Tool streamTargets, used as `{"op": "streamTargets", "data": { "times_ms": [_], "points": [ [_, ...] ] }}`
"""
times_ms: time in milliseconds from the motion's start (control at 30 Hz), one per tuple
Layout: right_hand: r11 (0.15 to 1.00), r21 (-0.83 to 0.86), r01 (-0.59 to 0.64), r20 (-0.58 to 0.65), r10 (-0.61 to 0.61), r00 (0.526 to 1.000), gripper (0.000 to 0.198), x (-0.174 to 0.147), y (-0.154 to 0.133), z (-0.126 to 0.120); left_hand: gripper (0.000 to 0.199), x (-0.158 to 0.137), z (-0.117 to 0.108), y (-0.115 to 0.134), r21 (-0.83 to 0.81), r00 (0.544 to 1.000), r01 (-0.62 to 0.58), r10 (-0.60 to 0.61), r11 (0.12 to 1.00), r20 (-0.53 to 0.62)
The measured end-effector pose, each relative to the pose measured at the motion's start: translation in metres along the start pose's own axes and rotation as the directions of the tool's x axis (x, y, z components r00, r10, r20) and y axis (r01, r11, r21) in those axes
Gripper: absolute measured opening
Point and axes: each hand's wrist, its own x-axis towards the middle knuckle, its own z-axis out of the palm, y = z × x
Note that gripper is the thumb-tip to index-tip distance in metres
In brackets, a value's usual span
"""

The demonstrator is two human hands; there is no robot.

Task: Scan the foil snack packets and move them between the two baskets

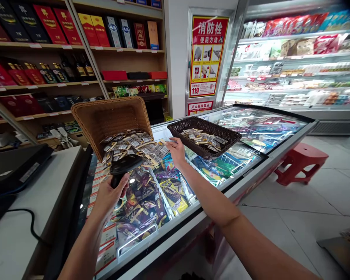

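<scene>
My left hand (112,194) is wrapped round the grip of a black handheld barcode scanner (126,164), its head pointing over a heap of small packets (131,144). The packets spill from a tipped light-brown wicker basket (113,114) onto the freezer's glass. My right hand (177,151) pinches a small packet (165,143) at the right edge of the heap. Just beyond that hand, a dark brown woven basket (231,136) holds more of these packets.
Under both baskets runs a glass-topped chest freezer (252,173) full of bagged ice creams. A counter (51,186) with a black device stands at left. A red stool (303,159) is at right. Shelves of boxes and a lit chiller (291,66) line the back.
</scene>
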Motion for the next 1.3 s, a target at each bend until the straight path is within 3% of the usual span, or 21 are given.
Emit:
{"op": "streamTargets", "data": {
  "times_ms": [367,733,1167,1300],
  "points": [
    [1.000,-0.023,-0.001,-0.073,-0.001,0.997,0.028,0.002,-0.003,-0.001,0.056,-0.005,0.007,0.002,0.017,1.000,-0.004,0.004,1.000,0.021],
    [0.999,-0.031,-0.032,-0.089,0.029,0.996,0.030,0.001,-0.001,-0.004,0.054,0.004,0.000,-0.013,0.091,0.981,-0.033,0.015,0.995,0.193],
    [0.999,-0.027,-0.043,-0.109,0.040,0.993,0.023,0.008,0.004,-0.003,0.064,0.001,0.005,-0.008,0.128,0.991,0.010,-0.027,0.992,0.134],
    [0.998,-0.058,0.030,-0.210,-0.042,0.977,0.021,0.031,-0.006,-0.011,0.066,0.013,0.006,0.000,0.182,0.992,0.012,-0.034,0.983,0.118]
  ]
}}
